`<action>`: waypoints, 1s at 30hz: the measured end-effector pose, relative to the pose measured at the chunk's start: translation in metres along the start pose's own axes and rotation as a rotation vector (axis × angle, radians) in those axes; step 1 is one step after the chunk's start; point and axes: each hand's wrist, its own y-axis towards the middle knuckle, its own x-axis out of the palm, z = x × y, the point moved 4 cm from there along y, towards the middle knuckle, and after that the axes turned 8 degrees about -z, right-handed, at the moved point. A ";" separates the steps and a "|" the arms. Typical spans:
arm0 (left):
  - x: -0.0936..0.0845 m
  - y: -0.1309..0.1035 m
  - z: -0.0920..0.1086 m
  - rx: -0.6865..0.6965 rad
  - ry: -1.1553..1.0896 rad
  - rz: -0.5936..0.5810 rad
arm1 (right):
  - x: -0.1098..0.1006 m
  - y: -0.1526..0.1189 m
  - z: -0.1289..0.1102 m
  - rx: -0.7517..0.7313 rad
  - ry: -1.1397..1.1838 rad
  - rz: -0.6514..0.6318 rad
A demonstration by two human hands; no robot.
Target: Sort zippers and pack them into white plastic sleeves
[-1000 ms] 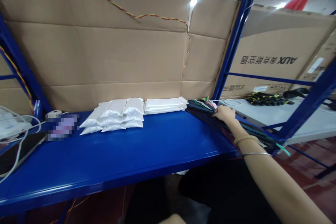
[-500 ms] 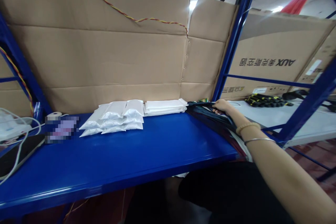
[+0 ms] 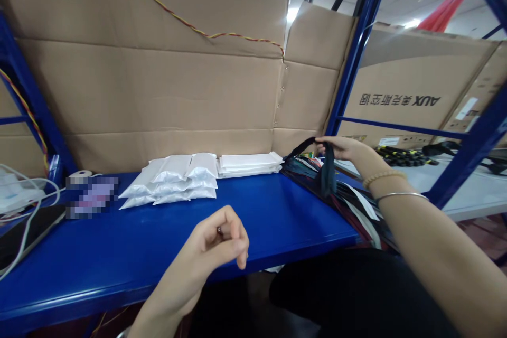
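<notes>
My right hand [image 3: 335, 148] grips a dark strap [image 3: 328, 171] and holds it raised in a loop above a pile of dark and pale straps [image 3: 346, 200] at the table's right end. Over the front of the blue table [image 3: 158, 237] hangs my left hand [image 3: 222, 237], fingers curled loosely and apart, with nothing seen in it. White padded packets [image 3: 170, 177] lie stacked at the back. Beside them is a pile of flat white envelopes [image 3: 249, 162].
Cardboard [image 3: 178, 90] stands behind the table, between blue rack posts. At the left are a phone [image 3: 95, 196], white cables and a dark flat object [image 3: 29, 232]. Black-and-yellow bundles [image 3: 404, 157] lie on the right-hand shelf.
My left hand has come into view over the table's front. My right hand has lifted one dark strap up off the pile, and it now forms a loop.
</notes>
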 end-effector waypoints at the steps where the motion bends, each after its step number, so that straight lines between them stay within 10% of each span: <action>1: 0.007 0.015 0.015 -0.015 -0.114 -0.008 | -0.003 0.003 -0.005 -0.016 0.086 -0.045; 6: 0.019 0.031 0.003 -0.115 -0.323 -0.012 | -0.020 0.005 -0.040 -0.098 0.609 -0.198; 13: 0.009 0.040 -0.049 -0.147 -0.594 0.097 | -0.013 -0.049 -0.106 -0.119 0.758 -0.298; 16: 0.007 0.045 -0.062 -0.166 -0.731 0.125 | 0.019 -0.098 -0.123 -0.183 0.817 -0.325; 23: 0.015 0.058 -0.078 -0.360 -0.914 0.174 | 0.144 -0.261 -0.134 0.123 1.118 -0.915; 30: 0.000 0.062 -0.076 -0.266 -0.802 0.339 | 0.182 -0.330 -0.130 0.082 0.855 -1.223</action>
